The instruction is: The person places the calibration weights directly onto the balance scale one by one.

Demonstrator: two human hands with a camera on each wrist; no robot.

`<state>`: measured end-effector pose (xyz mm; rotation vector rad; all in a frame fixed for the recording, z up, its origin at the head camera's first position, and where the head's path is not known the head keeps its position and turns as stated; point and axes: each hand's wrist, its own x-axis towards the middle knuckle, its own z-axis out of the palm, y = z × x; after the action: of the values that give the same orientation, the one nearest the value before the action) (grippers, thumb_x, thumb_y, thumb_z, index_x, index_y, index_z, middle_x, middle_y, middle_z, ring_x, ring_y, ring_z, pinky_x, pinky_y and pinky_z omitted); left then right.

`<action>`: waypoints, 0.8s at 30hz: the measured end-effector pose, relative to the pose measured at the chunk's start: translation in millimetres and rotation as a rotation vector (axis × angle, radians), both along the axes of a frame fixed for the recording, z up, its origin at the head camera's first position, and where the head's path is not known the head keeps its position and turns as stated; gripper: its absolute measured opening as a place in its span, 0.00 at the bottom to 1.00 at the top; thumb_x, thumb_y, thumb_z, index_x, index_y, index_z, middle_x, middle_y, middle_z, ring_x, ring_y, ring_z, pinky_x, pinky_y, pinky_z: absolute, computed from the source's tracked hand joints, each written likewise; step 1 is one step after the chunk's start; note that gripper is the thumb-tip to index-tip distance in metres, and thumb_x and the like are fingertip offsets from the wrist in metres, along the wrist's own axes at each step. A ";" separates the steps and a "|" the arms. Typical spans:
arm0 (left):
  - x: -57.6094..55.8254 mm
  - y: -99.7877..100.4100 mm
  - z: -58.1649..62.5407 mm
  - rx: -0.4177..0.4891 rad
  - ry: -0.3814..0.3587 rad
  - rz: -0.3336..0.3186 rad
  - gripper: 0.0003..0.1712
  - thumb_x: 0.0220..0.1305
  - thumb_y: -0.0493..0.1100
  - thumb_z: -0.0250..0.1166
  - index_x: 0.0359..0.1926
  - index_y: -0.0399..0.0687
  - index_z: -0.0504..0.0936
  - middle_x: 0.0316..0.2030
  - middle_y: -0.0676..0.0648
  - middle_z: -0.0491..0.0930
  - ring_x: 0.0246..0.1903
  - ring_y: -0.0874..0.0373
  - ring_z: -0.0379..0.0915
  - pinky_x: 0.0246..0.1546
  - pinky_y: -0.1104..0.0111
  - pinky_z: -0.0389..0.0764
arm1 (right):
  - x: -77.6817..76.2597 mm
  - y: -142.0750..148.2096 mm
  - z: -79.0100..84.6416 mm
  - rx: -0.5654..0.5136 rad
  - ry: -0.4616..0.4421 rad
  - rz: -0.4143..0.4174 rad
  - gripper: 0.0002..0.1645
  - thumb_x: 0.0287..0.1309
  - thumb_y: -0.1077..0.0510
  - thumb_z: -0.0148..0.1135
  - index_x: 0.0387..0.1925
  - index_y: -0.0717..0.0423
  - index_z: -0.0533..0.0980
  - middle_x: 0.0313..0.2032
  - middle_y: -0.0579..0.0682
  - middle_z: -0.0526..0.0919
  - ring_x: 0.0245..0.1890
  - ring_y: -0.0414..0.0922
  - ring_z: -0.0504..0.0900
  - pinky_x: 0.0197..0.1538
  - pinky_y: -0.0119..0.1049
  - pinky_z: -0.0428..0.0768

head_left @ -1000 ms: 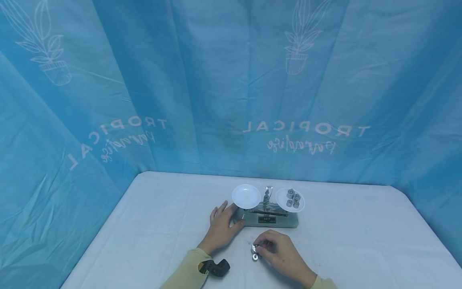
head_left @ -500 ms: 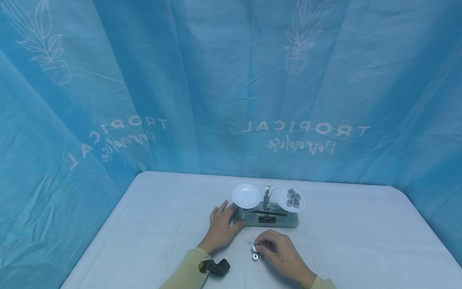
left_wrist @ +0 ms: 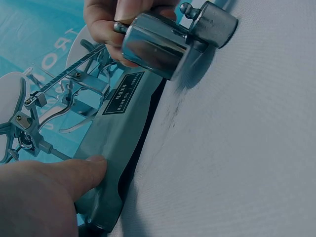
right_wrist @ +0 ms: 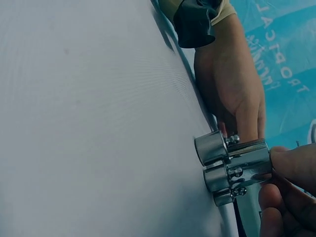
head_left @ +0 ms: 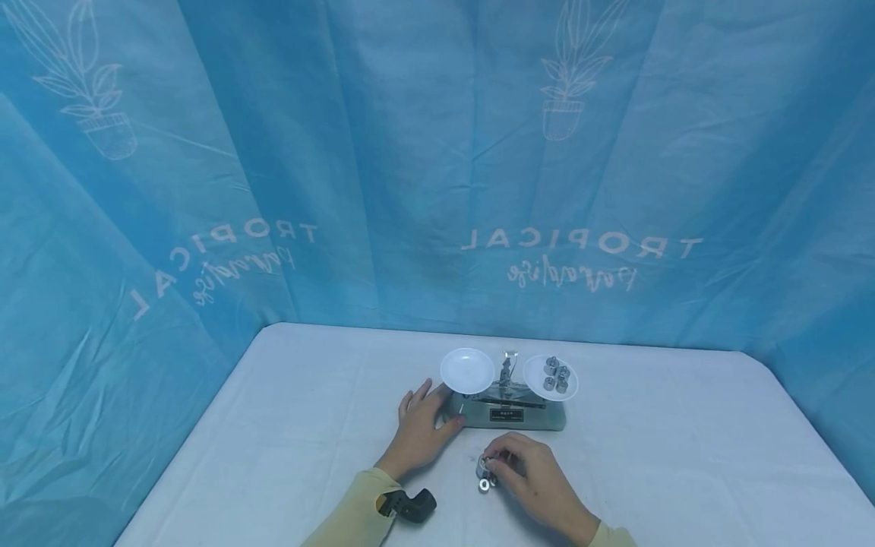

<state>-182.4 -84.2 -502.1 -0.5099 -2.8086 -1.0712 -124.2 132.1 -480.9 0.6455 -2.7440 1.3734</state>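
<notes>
A balance scale (head_left: 529, 416) with a grey-green base stands near the table's middle. My left hand (head_left: 418, 434) lies at its left end, thumb resting on the base, other fingers extended beside it and partly hidden under the pan. In front of the base, my right hand (head_left: 533, 475) pinches the top of a large shiny cylindrical weight (right_wrist: 252, 160). A shadow lies under this weight in the left wrist view, and it seems slightly raised. Smaller knobbed weights, such as this weight (right_wrist: 210, 148) and this weight (left_wrist: 216, 25), stand close against it on the cloth.
The left pan (head_left: 468, 371) is bare. Several metal weights (head_left: 551, 368) sit on the right pan (head_left: 532, 386). White cloth (head_left: 307, 410) covers the table, and a blue printed curtain (head_left: 410, 190) hangs around its back and sides. A black device (head_left: 413, 507) is strapped at the left wrist.
My right hand has shifted up very slightly with the large weight, and more of a small weight shows beside it. The left hand and the scale keep their places.
</notes>
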 end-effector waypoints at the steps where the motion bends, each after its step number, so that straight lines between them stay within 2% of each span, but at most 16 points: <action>1: 0.0 -0.1 0.3 0.000 -0.003 0.000 0.36 0.70 0.55 0.60 0.72 0.42 0.68 0.70 0.42 0.70 0.73 0.34 0.51 0.71 0.34 0.42 | 0.1 0.0 0.7 -0.001 0.000 -0.002 0.04 0.66 0.51 0.64 0.39 0.44 0.82 0.35 0.32 0.80 0.33 0.31 0.77 0.38 0.30 0.81; 9: 0.0 -0.3 1.9 0.006 -0.004 -0.006 0.36 0.70 0.55 0.61 0.72 0.42 0.68 0.69 0.41 0.70 0.73 0.34 0.51 0.70 0.33 0.42 | 0.9 1.1 6.7 -0.019 0.060 -0.027 0.03 0.64 0.56 0.67 0.38 0.44 0.82 0.34 0.32 0.81 0.33 0.31 0.77 0.36 0.30 0.80; 17: 0.5 -0.2 1.9 0.008 -0.006 -0.001 0.36 0.70 0.55 0.61 0.72 0.42 0.68 0.70 0.42 0.69 0.74 0.34 0.51 0.71 0.34 0.42 | 1.4 0.6 11.9 -0.026 0.043 -0.082 0.04 0.63 0.56 0.68 0.38 0.42 0.83 0.35 0.31 0.81 0.33 0.32 0.77 0.37 0.30 0.80; 24: -0.2 -0.4 1.1 0.012 -0.014 0.001 0.36 0.70 0.54 0.62 0.73 0.44 0.67 0.70 0.43 0.69 0.74 0.35 0.50 0.71 0.34 0.42 | 1.4 2.7 18.3 -0.055 0.122 -0.098 0.05 0.63 0.57 0.68 0.39 0.42 0.83 0.35 0.33 0.82 0.33 0.32 0.77 0.34 0.30 0.78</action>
<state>-182.6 -84.6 -501.1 -0.5014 -2.8125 -1.0946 -122.8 134.9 -462.6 0.5637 -2.5964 1.3366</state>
